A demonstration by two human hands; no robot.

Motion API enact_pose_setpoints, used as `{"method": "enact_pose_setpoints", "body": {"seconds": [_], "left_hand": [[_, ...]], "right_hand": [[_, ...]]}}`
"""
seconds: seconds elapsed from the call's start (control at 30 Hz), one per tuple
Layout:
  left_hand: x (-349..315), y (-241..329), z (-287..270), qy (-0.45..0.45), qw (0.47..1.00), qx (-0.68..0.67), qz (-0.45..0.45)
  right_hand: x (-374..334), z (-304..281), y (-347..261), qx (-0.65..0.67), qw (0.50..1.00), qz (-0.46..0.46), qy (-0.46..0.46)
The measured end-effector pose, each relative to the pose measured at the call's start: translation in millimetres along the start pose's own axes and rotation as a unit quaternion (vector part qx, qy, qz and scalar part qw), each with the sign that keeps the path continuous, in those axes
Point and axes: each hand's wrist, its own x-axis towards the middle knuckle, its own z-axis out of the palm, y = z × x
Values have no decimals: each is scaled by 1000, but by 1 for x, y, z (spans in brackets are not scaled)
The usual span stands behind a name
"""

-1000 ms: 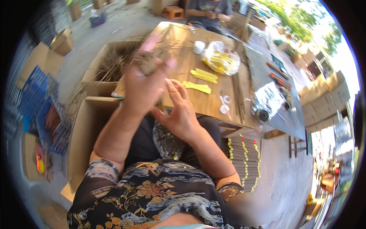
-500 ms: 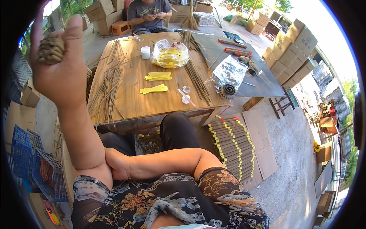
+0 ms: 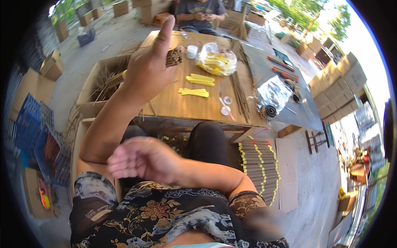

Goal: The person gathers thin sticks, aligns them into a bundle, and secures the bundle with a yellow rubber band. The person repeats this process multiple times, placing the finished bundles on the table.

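Note:
My left hand (image 3: 149, 70) is raised over the left side of the wooden table, thumb up. Its fingers wrap round a bundle of thin brown sticks (image 3: 174, 58), whose cut ends show beside the palm. More sticks (image 3: 108, 84) show behind the wrist; whether they belong to the held bundle I cannot tell. My right hand (image 3: 144, 161) crosses in front of my body near the left forearm, slightly blurred, fingers stretched out and nothing in it. Beyond the left hand lie yellow strips (image 3: 194, 92) in two small stacks and a clear bag of yellow strips (image 3: 217, 60).
The wooden table (image 3: 173, 108) also bears a white jar (image 3: 192, 52) and long sticks (image 3: 242, 93). A cardboard box (image 3: 89, 93) stands left of it, blue crates (image 3: 35, 128) farther left. Yellow-banded brown tubes (image 3: 258, 169) lie on the floor at right. Another person (image 3: 200, 14) sits opposite.
The view has turned left. My left hand has swung right and down with the bundle, from the far left to over the table. My right hand has let go of the left arm and opened.

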Motion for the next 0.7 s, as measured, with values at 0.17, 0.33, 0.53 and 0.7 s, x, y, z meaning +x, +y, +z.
{"method": "enact_pose_setpoints", "body": {"seconds": [0.17, 0.33, 0.53, 0.7], "left_hand": [[-29, 2, -21, -134, 968, -77, -197], [-44, 9, -31, -232, 937, -115, -233], [-54, 17, -29, -312, 928, -50, -196], [-64, 12, -24, -329, 927, -53, -171]], "right_hand": [[-40, 1, -65, -449, 755, -469, 91], [-34, -25, -83, -530, 669, -486, 186], [-27, -30, -88, -673, 515, -500, 179], [-36, -25, -93, -778, 403, -456, 152]]}}
